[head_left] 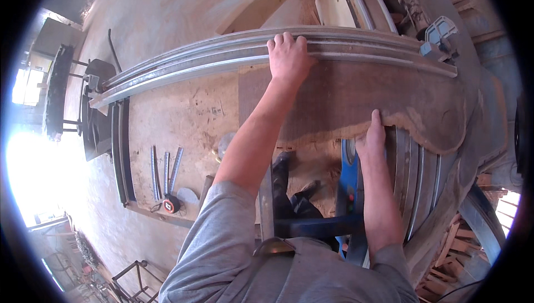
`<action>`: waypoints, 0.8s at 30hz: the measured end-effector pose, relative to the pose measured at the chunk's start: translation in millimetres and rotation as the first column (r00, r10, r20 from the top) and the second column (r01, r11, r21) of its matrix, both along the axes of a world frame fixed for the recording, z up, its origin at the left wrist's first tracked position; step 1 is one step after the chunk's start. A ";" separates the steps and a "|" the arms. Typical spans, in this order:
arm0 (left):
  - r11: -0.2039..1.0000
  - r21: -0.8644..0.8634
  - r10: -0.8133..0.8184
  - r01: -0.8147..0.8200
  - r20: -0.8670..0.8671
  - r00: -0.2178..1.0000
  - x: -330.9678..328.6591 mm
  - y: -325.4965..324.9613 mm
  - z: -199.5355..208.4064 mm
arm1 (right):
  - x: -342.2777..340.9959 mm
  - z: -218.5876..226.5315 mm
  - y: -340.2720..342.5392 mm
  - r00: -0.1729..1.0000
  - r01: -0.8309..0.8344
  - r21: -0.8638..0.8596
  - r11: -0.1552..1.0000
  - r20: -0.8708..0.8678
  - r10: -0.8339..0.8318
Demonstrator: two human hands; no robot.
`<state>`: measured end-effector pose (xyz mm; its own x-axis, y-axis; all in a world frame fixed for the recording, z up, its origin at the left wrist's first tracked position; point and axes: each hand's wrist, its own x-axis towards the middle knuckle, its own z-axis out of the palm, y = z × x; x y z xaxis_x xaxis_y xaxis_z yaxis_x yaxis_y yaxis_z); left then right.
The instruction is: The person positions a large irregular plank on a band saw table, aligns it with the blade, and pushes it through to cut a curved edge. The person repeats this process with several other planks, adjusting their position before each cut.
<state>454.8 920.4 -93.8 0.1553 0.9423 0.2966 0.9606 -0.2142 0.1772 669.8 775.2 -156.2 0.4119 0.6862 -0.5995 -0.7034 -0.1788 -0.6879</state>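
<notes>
A long metal rail [194, 65] with ridged edges runs across the far side of the work surface. My left hand [289, 58] reaches forward, its fingers curled over this rail. Beneath and nearer lies a dark brown wooden board [356, 94], with an uneven, wavy near edge at the right. My right hand [371, 139] grips the board's near edge, thumb on top; its other fingers are mostly hidden below. Left of the board is a lighter, stained wooden panel [183, 108].
A tape measure [171, 204] and several narrow rulers [166, 172] lie at the left. A blue metal frame [349, 186] stands close to my body, beside parallel metal bars [414, 180]. A grey clamp-like fitting [439, 38] sits at the rail's right end.
</notes>
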 end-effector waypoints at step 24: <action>0.976 0.003 -0.214 0.219 -0.186 0.959 51.5 6.8 2.1 | 189.0 17.6 -12.7 -0.490 -0.170 -0.298 0.939 0.853 0.182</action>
<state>506.3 927.2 -91.7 0.4085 0.8733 0.2655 0.9064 -0.4224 -0.0054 858.8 762.5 -138.6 0.1944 0.8937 0.4043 0.9631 -0.0957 -0.2516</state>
